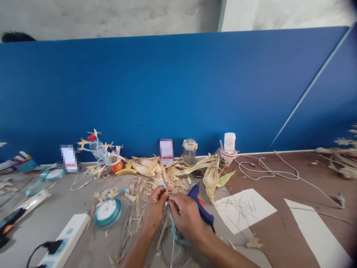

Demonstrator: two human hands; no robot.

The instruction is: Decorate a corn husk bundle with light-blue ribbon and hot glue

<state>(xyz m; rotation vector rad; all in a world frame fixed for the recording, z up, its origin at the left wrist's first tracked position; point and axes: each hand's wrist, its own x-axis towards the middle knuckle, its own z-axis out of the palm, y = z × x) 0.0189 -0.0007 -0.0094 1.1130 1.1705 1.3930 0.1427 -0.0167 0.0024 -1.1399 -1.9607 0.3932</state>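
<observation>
My left hand point(154, 209) and my right hand point(187, 217) are close together over the middle of the desk, fingertips pinched. Between them is a light-blue ribbon point(173, 225), whose tail hangs down below my right hand. A pale blue tip shows just above my left fingers; what the ribbon lies around, if anything, is hidden. Right beside my right hand lies a dark blue glue gun point(205, 212). Dried corn husk scraps point(145, 188) are spread behind and left of my hands. To the left rests a teal ribbon spool point(107, 213).
A white power strip point(68, 238) is at front left. Thin wires lie on a white paper sheet point(245, 210) at right. Along the blue partition point(178, 93) stand a phone point(166, 152), a glass jar point(190, 152), a paper cup point(227, 158) and a bottle with husk flowers point(96, 147).
</observation>
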